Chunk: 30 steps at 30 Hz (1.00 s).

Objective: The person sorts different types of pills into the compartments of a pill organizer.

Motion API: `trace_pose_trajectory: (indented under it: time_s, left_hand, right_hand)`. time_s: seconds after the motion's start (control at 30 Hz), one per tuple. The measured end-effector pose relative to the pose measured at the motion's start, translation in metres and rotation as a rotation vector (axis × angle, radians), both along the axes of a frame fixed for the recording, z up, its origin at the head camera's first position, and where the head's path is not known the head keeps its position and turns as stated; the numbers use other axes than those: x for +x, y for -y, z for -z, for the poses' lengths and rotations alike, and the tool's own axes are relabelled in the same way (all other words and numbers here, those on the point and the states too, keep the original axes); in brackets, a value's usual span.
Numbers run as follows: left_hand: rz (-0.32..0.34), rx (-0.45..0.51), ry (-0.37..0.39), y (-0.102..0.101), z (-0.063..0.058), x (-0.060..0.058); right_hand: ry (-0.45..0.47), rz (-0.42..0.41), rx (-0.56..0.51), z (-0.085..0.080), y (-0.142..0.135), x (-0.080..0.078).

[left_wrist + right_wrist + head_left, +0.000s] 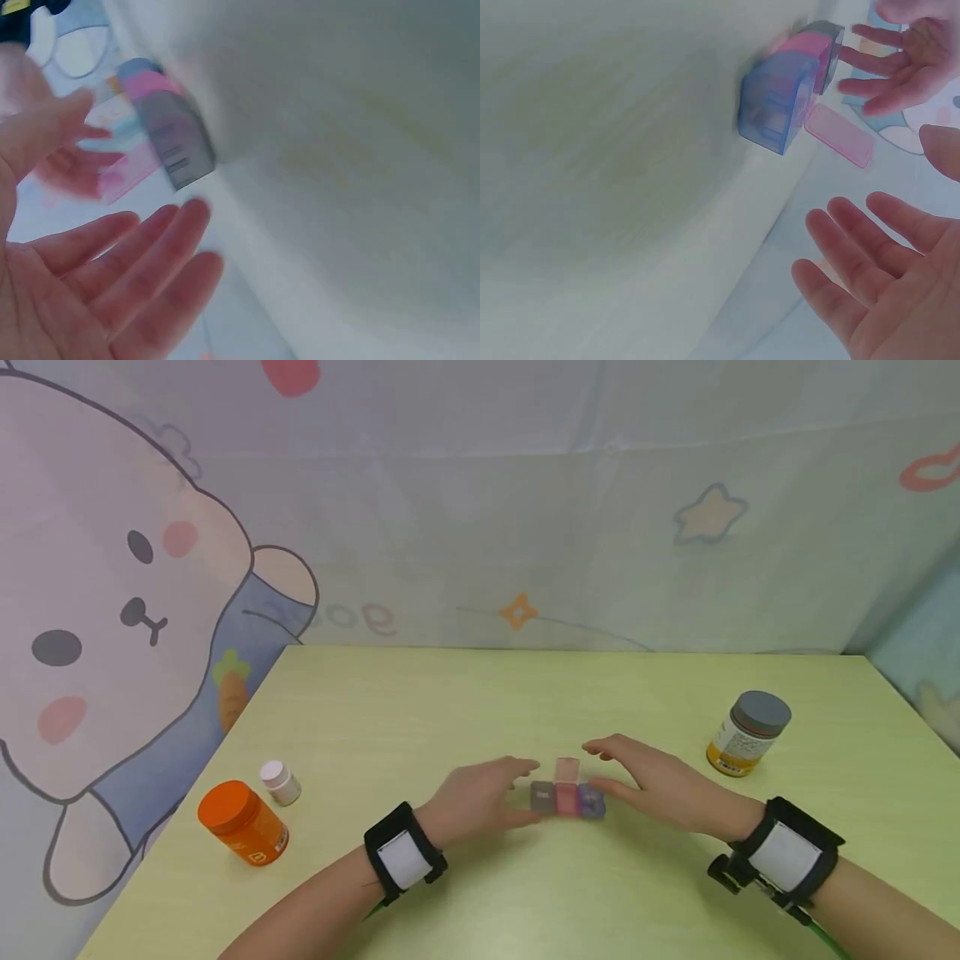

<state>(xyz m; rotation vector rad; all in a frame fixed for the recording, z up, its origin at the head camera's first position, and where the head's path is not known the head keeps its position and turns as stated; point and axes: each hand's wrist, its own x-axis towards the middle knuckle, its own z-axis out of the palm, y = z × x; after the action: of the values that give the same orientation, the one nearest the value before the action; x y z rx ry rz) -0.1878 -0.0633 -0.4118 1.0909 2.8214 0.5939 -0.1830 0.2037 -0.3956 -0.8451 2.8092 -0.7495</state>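
Observation:
A small pill organizer (pixel 567 802) with grey, pink and blue-purple compartments sits on the table between my two hands. Its pink lid (pixel 840 135) stands open; the grey and blue sections look closed. To the organizer's left is my left hand (pixel 476 802), fingers spread and loosely bent, near the grey end (pixel 176 142). My right hand (pixel 663 781) hovers on the other side, near the blue compartment (pixel 776 101), its fingers relaxed and apart from it. Neither hand holds anything. A faint shape shows inside the blue part, too blurred to name.
On the left of the pale yellow table (pixel 450 710) stand an orange bottle (pixel 246 827) and a small white bottle (pixel 281 783). A grey-lidded jar (pixel 746 735) is at the right. A printed cloth (pixel 450 510) hangs behind the table.

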Motion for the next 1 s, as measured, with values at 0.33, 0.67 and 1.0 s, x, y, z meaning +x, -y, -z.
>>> trace_pose_trajectory:
  time_s: [0.33,0.67,1.0]
  left_hand:
    - [-0.240,0.471,-0.266,0.104,-0.034,0.053]
    - [-0.708,0.461,-0.711,0.201,-0.032,0.058]
    - [-1.102,0.833,-0.159,0.235,0.007,0.046]
  right_hand:
    - [-0.124,-0.013,-0.025,0.004,-0.009,0.031]
    - [-0.219,-0.025,-0.093,0.002,-0.013,0.036]
    - [-0.218,-0.050,-0.101,0.002,-0.011,0.035]
